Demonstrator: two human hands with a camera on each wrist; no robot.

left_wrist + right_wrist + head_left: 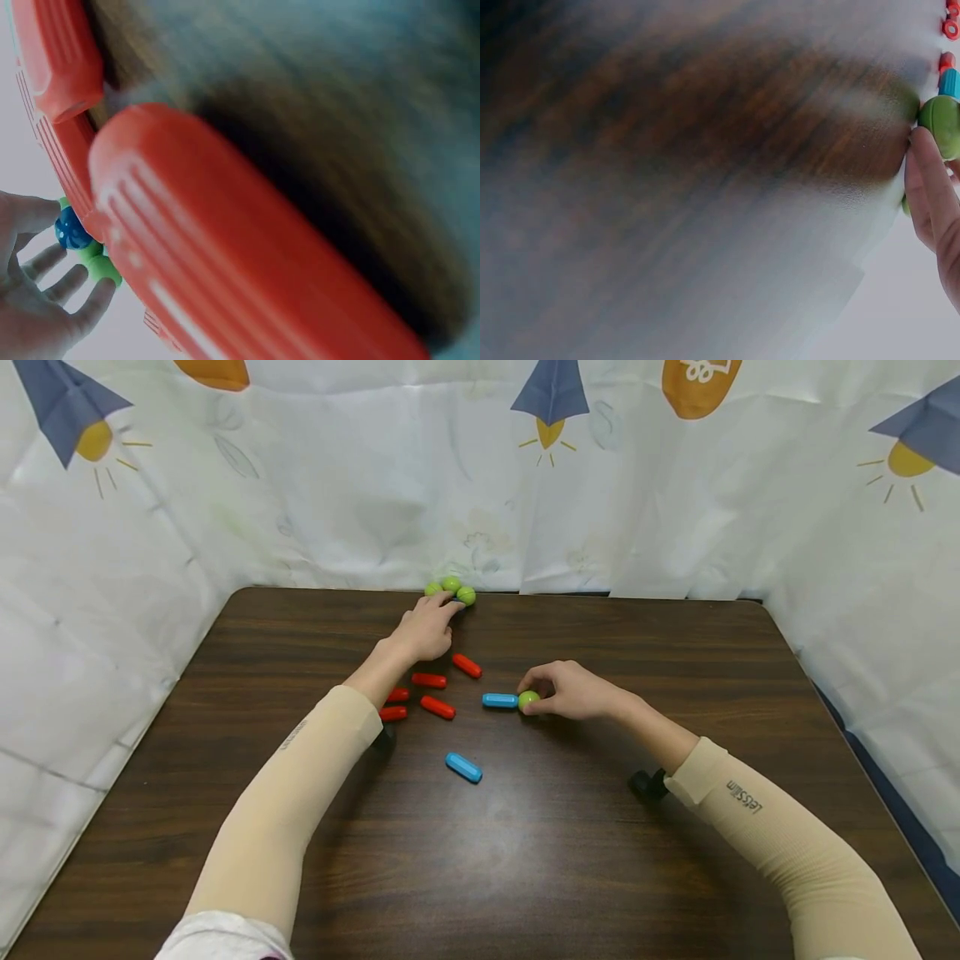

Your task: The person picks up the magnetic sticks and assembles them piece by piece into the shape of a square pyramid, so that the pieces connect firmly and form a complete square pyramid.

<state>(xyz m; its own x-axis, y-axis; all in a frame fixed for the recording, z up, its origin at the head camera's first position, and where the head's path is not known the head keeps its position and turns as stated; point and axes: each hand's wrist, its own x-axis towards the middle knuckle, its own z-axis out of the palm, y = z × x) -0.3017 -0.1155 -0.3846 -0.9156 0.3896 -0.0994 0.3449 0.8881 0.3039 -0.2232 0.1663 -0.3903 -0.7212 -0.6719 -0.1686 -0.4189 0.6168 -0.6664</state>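
Only L-wrist cam clearly shows blue ball (72,229).

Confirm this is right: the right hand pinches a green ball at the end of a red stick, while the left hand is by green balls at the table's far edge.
The stick is blue, not red, as the head view shows. The right hand does pinch a green ball at its end; the left hand is by green balls.

Beige sleeves (277,827), wide-cuffed; dark lettering (744,797) on both, right reads "LetsSlim"; white cloth (225,937) above left one; black units (648,785) wrist-side.
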